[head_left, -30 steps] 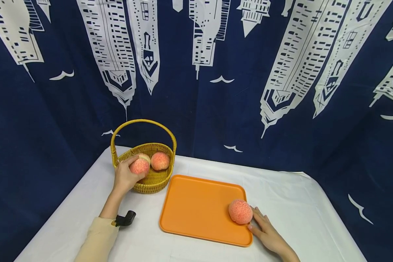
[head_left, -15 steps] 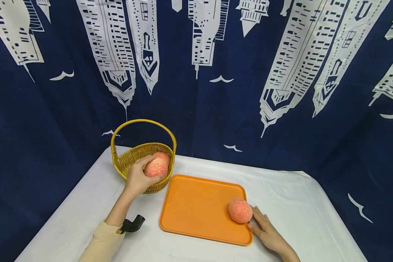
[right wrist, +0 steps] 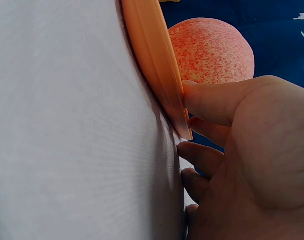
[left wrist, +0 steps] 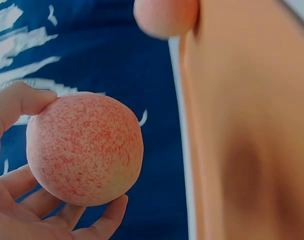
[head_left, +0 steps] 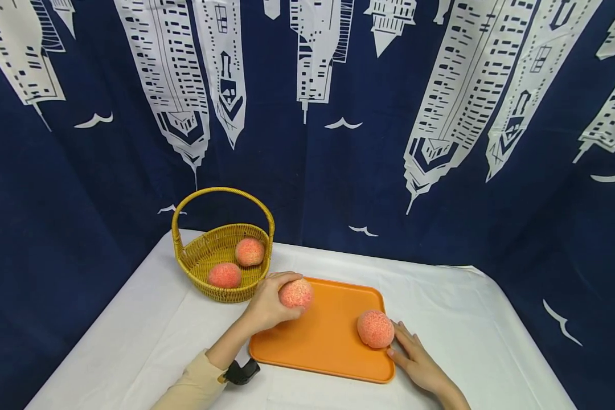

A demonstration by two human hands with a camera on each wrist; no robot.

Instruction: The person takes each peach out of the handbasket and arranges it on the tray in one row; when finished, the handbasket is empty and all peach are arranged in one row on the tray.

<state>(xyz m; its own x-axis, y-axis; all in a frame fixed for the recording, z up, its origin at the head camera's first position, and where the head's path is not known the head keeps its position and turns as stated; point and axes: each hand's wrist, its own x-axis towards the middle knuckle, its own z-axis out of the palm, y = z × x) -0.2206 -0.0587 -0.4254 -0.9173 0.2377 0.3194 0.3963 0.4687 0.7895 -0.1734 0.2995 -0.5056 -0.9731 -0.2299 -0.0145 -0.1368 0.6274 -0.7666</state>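
Observation:
My left hand (head_left: pixel 273 303) grips a pink speckled peach (head_left: pixel 295 294) over the left part of the orange tray (head_left: pixel 328 356). In the left wrist view, thumb and fingers wrap the sides of the held peach (left wrist: pixel 85 150), which hangs above the tray surface (left wrist: pixel 252 100). On the tray's right side sits another peach (head_left: pixel 376 329). Beside it my right hand (head_left: pixel 421 364) rests at the tray's right edge with loosely extended fingers. The right wrist view has the right thumb (right wrist: pixel 212 100) against the tray rim (right wrist: pixel 159 65), other fingers lying along the white cloth.
A yellow wicker basket (head_left: pixel 197 262) with a tall handle stands left of the tray. Inside it lie two peaches, one at the back (head_left: pixel 249 251) and one at the front (head_left: pixel 224 275). Behind the white-covered table (head_left: pixel 107 341) hangs a navy curtain (head_left: pixel 359 182).
My left hand has lifted a peach out of the basket and carried it right, over the tray. The right hand and the peach beside it have stayed in place.

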